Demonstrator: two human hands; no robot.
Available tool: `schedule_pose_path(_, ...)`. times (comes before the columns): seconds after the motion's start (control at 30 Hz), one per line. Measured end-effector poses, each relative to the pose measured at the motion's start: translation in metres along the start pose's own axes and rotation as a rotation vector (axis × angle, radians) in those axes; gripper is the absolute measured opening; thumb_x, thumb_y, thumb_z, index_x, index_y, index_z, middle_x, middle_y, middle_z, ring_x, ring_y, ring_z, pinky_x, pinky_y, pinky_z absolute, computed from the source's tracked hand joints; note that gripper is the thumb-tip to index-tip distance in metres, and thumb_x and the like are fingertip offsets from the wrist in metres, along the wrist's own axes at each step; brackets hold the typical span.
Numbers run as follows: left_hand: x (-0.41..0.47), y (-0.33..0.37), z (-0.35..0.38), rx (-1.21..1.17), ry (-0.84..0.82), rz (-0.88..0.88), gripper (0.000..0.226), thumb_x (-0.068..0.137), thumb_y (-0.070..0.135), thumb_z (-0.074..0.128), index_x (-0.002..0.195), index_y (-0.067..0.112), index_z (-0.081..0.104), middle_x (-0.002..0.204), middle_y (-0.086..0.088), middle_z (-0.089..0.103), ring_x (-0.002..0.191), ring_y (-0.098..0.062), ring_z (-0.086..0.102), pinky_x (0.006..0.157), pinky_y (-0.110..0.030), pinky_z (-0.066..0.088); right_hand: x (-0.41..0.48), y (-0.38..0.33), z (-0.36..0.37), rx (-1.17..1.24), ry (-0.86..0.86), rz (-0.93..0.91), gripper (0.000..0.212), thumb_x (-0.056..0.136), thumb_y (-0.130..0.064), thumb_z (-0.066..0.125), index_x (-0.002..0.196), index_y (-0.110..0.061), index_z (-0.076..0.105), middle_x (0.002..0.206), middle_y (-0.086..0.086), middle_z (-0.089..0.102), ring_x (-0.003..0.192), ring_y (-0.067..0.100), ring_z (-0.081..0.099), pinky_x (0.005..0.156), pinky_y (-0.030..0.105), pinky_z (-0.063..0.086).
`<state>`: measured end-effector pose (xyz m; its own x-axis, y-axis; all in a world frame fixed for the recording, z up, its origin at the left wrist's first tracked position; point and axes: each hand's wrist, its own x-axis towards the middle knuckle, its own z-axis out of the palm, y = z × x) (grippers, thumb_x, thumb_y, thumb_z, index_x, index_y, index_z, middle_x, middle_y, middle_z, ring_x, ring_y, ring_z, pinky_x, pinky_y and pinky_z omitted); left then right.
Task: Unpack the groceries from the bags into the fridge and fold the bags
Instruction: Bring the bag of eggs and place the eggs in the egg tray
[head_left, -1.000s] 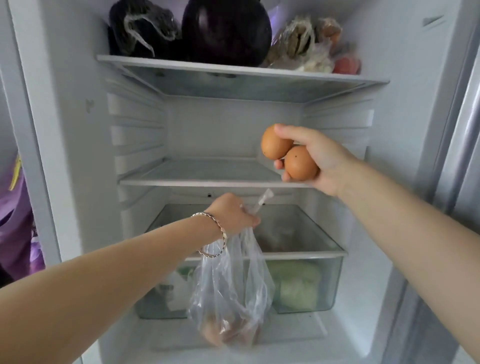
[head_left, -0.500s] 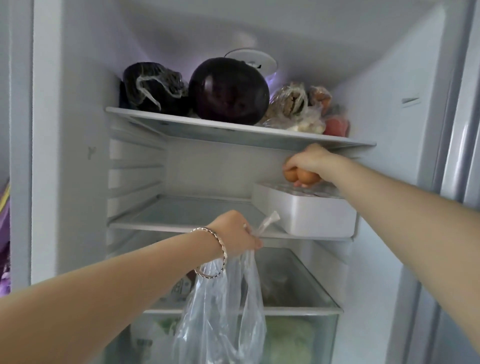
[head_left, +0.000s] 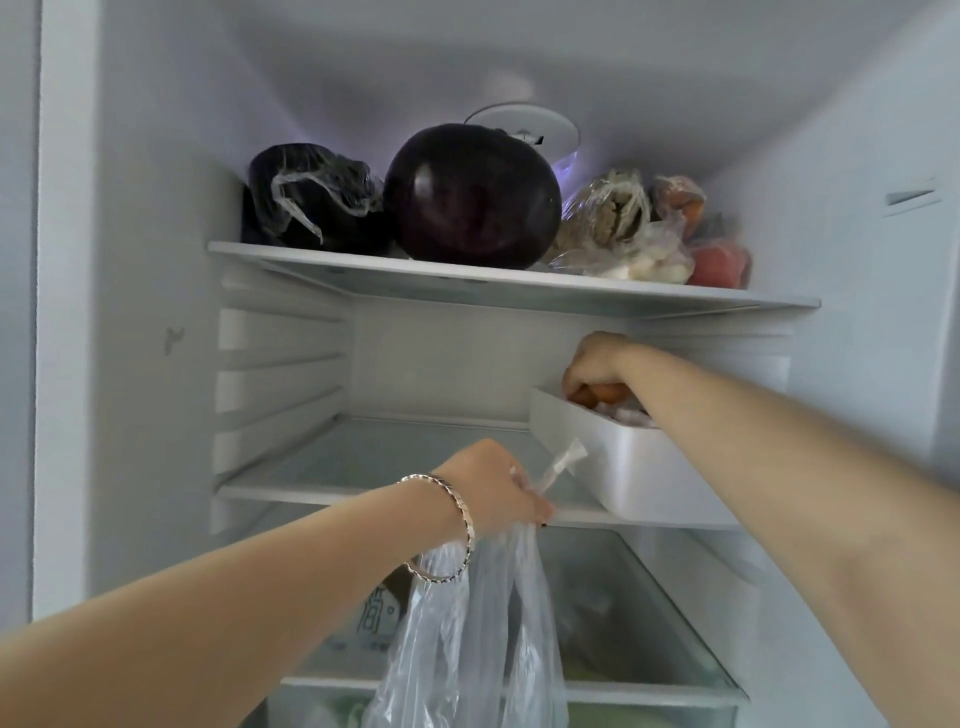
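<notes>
Well, eggs (head_left: 597, 393) in white tray (head_left: 649, 467).

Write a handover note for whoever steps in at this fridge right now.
Left hand grips the clear plastic bag by its neck; the bag's bottom is out of frame.
Right hand holds eggs at the far end of the white tray on the middle shelf.
Done: eggplant and wrapped food sit on the top shelf.
Left: set the eggs in the tray, empty the bag, fold it.
</notes>
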<state>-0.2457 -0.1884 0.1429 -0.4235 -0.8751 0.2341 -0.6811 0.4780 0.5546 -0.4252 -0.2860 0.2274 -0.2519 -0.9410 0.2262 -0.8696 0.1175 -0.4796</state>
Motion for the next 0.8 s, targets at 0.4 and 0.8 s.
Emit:
schedule_pose_path(0.4, 0.006, -0.003, -0.001, -0.027, -0.023, 0.013, 0.023, 0.081, 0.032, 0.070, 0.066, 0.017, 0.062, 0.048, 0.004, 0.032, 0.042, -0.008, 0.027, 0.034, -0.012, 0.021, 0.045, 0.006, 0.005, -0.066, -0.229, 0.035, 0.012, 0.083, -0.017, 0.063, 0.092, -0.011, 0.067, 0.076, 0.004, 0.063, 0.056, 0.017, 0.056, 0.046, 0.013, 0.043)
schedule_pose_path(0.8, 0.004, -0.003, 0.000, 0.017, -0.012, -0.004, 0.040, 0.082, 0.029, 0.069, 0.048, 0.021, 0.049, 0.048, 0.002, 0.031, 0.044, -0.010, 0.027, 0.037, -0.014, 0.022, 0.043, 0.000, 0.007, 0.009, -0.190, 0.016, 0.015, 0.083, -0.005, 0.058, 0.071, -0.010, 0.051, 0.065, 0.007, 0.053, 0.042, 0.018, 0.053, 0.032, 0.017, 0.042)
